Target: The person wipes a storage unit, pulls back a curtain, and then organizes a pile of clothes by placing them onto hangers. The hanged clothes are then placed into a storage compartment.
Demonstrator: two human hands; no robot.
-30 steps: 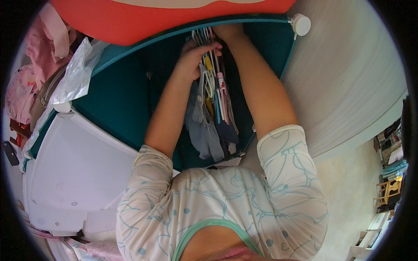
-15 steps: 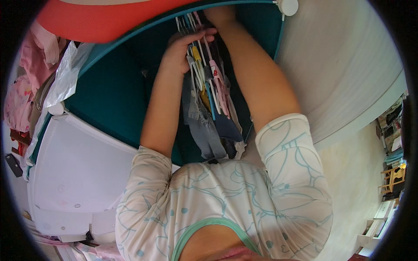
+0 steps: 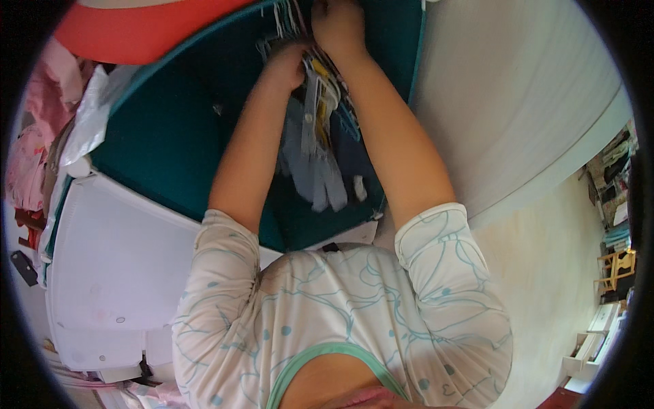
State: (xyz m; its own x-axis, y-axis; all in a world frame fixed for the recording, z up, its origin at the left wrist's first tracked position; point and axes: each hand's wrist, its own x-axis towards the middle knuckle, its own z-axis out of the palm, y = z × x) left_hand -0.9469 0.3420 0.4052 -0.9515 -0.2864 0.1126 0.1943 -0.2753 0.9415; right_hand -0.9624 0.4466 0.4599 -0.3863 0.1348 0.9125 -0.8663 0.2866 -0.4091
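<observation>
Inside a teal-lined wardrobe compartment (image 3: pixel 170 129), several clothes hangers (image 3: pixel 329 88) with garments hang between my forearms. My left hand (image 3: pixel 289 63) is closed around part of this bunch, its fingers partly blurred and turned away. Higher up and to the right, my right hand (image 3: pixel 338 28) is curled at the hanger tops; what lies in its fingers is hidden. Below the hands dangle grey-blue jeans (image 3: pixel 310 170) and a dark navy garment (image 3: pixel 351 160). Thin hanger hooks (image 3: pixel 289 19) show above my left hand.
A white door panel (image 3: pixel 126 266) with a knob stands at the lower left. To the right is a pale wood-grain panel (image 3: pixel 504 102). Pink clothes (image 3: pixel 51 88) and a clear plastic bag (image 3: pixel 88 119) hang at the far left. A red-orange surface (image 3: pixel 136 31) covers the upper left.
The hanging clothes have shifted up and deeper into the compartment. My left fingers, stretched across the hangers before, are now curled. My right hand has come lower into view.
</observation>
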